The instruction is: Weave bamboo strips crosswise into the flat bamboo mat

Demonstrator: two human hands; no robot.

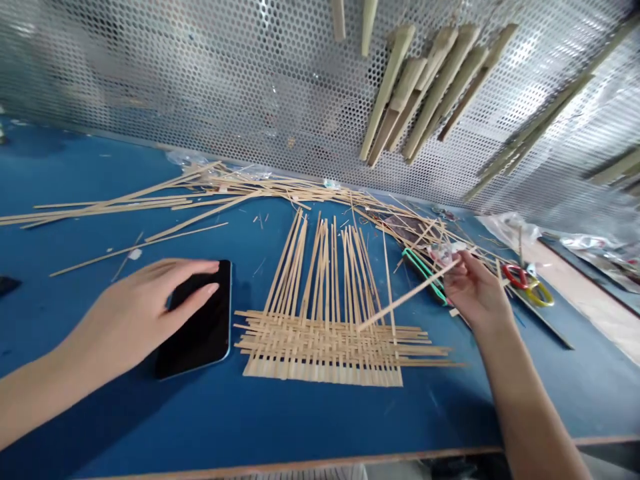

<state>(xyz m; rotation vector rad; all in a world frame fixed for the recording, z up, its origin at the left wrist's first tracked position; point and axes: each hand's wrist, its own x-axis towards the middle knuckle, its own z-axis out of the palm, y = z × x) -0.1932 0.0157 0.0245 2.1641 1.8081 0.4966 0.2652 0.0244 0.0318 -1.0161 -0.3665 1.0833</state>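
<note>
A partly woven mat of thin bamboo strips [325, 343] lies on the blue table, its upright strips fanning away toward the back. My right hand [470, 287] is closed on one end of a single bamboo strip [407, 295], whose other end is over the right part of the weave. To the left of the mat lies a black phone [205, 333]. My left hand [150, 293] hovers over or rests on the phone's upper left part, thumb and fingers apart, holding nothing; whether it touches the phone I cannot tell.
Loose bamboo strips [120, 205] spread along the back of the blue table [200, 427]. At right are a green-edged cutter [425, 273] and red and yellow scissors [530, 283]. Bamboo pieces [435, 80] hang on the perforated metal panel [225, 80] behind. Plastic wrap [510, 230] lies at the right back.
</note>
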